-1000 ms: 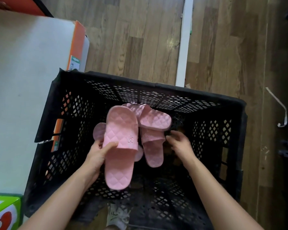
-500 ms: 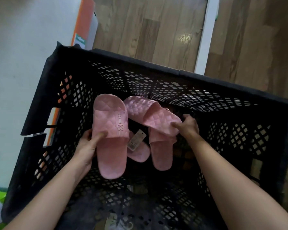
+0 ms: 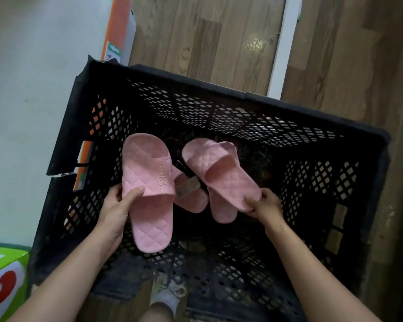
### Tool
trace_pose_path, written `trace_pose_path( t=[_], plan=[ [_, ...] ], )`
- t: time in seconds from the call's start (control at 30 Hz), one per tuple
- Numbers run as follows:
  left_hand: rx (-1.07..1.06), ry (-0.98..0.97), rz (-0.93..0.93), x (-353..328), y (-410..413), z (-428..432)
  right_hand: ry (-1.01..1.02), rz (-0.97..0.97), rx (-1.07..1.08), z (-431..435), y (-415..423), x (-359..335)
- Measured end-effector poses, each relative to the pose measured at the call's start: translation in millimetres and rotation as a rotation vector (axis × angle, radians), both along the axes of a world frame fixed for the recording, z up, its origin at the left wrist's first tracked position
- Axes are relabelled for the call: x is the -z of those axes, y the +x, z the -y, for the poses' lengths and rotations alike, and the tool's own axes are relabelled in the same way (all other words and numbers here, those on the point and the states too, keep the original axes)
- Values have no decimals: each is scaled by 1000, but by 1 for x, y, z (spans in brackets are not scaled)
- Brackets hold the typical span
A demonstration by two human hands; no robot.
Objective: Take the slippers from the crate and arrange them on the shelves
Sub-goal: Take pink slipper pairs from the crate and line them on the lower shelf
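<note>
Left hand (image 3: 116, 205): reaching into the crate (image 3: 196, 83), thumb over the strap edge, fingers curled underneath, gripping the left slipper (image 3: 149, 182)
Right hand (image 3: 263, 203): further right, pinching the strap corner of the right slipper (image 3: 221, 168)
Look: both pink, quilted in diamonds, toes pointing away, another pink sole showing beneath each
Where: within the black lattice crate, on a wood floor (image 3: 219, 43)

Right hand (image 3: 263, 203) now pinches the right pair (image 3: 221, 173) at the near edge of the strap. A clear gap separates it from the left pair (image 3: 149, 194), gripped by the left hand (image 3: 116, 205). Half a second ago the two pairs overlapped.
</note>
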State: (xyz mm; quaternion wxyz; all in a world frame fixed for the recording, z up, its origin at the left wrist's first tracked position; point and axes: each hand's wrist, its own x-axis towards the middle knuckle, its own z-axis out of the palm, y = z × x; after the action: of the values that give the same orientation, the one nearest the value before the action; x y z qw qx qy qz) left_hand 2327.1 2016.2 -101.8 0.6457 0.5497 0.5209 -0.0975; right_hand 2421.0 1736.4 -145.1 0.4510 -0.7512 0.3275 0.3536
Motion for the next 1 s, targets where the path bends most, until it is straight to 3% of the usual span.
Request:
trace_pose_path(
  t=[0.2,0.3,0.4,0.47,0.63,0.73,0.8,0.87,1.0],
  plan=[
    [-49,-73,38,-6,-7,3,202,-95,-20,-14,-41,-6],
    [-41,-89,40,-4,-6,5,296,-168,-163,-32,-48,4],
    [-29,-92,44,-1,-4,4,204,-130,-450,-49,-48,19],
    [-5,-93,48,-1,-2,3,107,-86,-525,-57,-44,28],
    [27,-87,47,4,0,-3,-37,-61,-411,-51,-22,34],
    [40,-77,32,8,0,-4,-318,85,-272,-39,-6,31],
    [50,-45,16,11,0,-5,-476,149,-338,-31,4,32],
    [78,-9,3,15,-1,-5,-476,159,-431,-26,13,38],
    [136,13,-9,22,3,-5,-192,56,-426,-32,27,54]
  ],
)
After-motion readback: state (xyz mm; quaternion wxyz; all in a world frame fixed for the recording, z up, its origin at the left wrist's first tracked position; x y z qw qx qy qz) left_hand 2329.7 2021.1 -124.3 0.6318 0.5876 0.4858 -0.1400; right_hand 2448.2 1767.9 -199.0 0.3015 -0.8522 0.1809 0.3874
